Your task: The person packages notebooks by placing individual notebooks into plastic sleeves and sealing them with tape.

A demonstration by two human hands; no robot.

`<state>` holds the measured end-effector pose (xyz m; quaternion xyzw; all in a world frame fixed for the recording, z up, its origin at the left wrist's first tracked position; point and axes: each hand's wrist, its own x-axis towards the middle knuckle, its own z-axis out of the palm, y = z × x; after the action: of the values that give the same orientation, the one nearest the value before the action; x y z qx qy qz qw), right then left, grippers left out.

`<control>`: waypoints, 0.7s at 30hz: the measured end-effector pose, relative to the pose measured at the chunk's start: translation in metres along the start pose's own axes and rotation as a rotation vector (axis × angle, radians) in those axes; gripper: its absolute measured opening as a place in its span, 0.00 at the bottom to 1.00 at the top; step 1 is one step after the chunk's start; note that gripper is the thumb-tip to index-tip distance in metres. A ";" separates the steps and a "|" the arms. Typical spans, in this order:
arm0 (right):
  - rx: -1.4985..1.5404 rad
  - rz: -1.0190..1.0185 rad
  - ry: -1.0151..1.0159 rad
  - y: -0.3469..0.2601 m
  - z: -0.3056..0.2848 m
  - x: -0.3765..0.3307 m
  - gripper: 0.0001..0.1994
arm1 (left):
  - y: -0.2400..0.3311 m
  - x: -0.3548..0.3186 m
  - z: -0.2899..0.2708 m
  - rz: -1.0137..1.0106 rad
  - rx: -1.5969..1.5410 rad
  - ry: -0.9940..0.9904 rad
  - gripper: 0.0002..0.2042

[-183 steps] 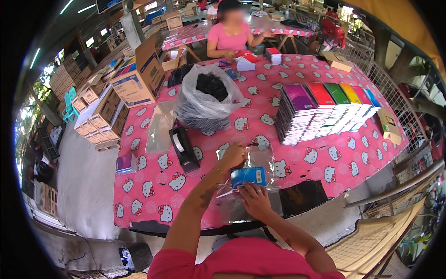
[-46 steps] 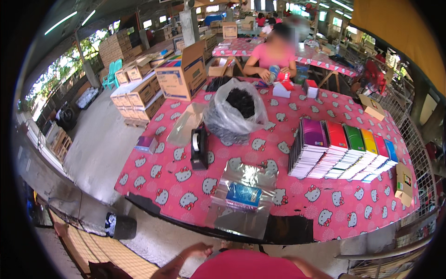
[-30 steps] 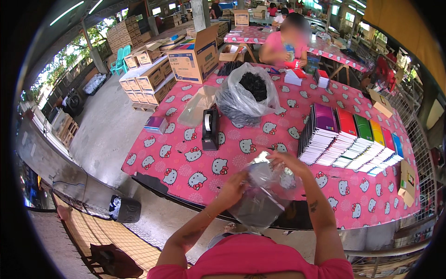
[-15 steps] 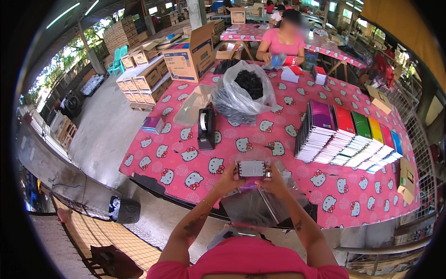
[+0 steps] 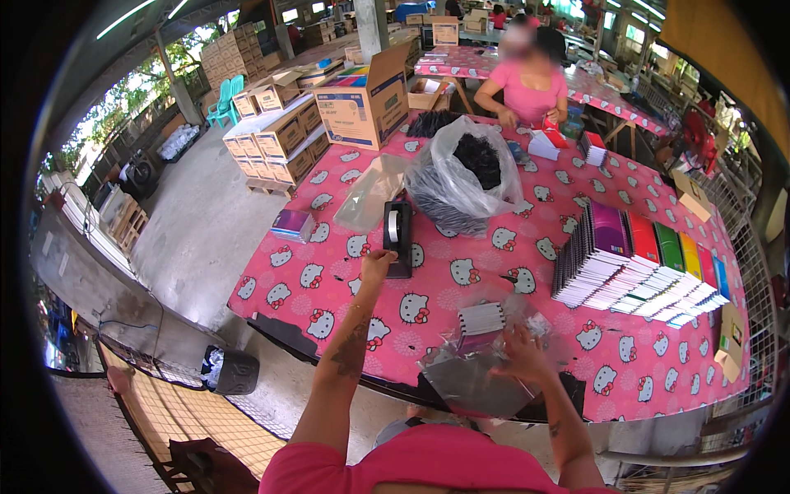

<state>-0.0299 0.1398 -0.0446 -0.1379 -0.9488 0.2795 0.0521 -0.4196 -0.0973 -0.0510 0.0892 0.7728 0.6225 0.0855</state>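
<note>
My left hand [image 5: 379,265] is at the near end of a black tape dispenser [image 5: 400,262], its fingers drawn together; whatever they pinch is too small to make out. A pale tape roll [image 5: 393,225] sits in the dispenser. Near the table's front edge, a small stack of spiral notebooks [image 5: 480,319] lies in clear plastic, white page edges and binding showing. My right hand [image 5: 527,356] is just right of that stack, fingers spread over the crinkled clear plastic bag [image 5: 473,387].
Rows of colored spiral notebooks [image 5: 609,226] stand at right. A clear bag of black coils [image 5: 465,177] is beyond the dispenser. Left are a small wrapped notebook stack [image 5: 292,225] and an open carton [image 5: 350,115]. Across the pink table [image 5: 415,309], a person [image 5: 527,90] handles red notebooks.
My left hand has left the small notebook stack and reached forward-left to the tape dispenser. The stack now rests on the table, and my right hand has opened beside it.
</note>
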 end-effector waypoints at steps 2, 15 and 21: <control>0.509 -0.016 0.063 0.009 -0.016 0.022 0.39 | -0.012 -0.004 0.006 0.287 -0.016 0.173 0.15; -0.227 -0.323 0.292 -0.159 -0.089 0.040 0.23 | 0.068 -0.097 -0.001 0.331 -0.030 -0.584 0.09; -0.193 -0.317 0.200 -0.160 -0.083 0.051 0.21 | 0.120 -0.127 0.030 0.434 -0.093 -0.968 0.12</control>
<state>-0.1011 0.0680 0.1131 -0.0183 -0.9711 0.1603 0.1757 -0.2857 -0.0753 0.0623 0.5203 0.5805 0.5470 0.3052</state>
